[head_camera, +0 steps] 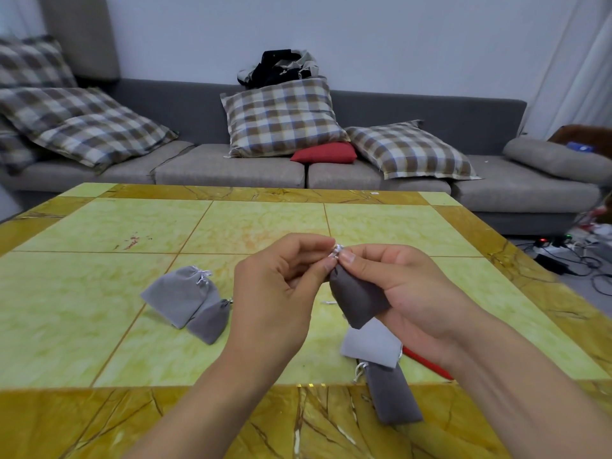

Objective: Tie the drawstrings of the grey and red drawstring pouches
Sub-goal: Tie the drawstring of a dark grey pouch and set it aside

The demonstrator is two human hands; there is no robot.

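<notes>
Left hand: we see its thumb and fingers pinching the white drawstring at the pouch mouth.
Right hand: we see it gripping the dark grey pouch above the table, thumb on the cord.
Table: we note yellow-green tiles, a brown marbled border.
Left pair: a light grey pouch overlapping a darker one.
Near pile: a pale pouch lying over a dark pouch.
Red pouch: mostly hidden under the right wrist.

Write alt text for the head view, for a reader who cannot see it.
Both hands, left hand and right hand, pinch the white drawstring of a dark grey pouch held above a yellow tiled table. More grey pouches lie on both sides; a sofa stands behind.
</notes>
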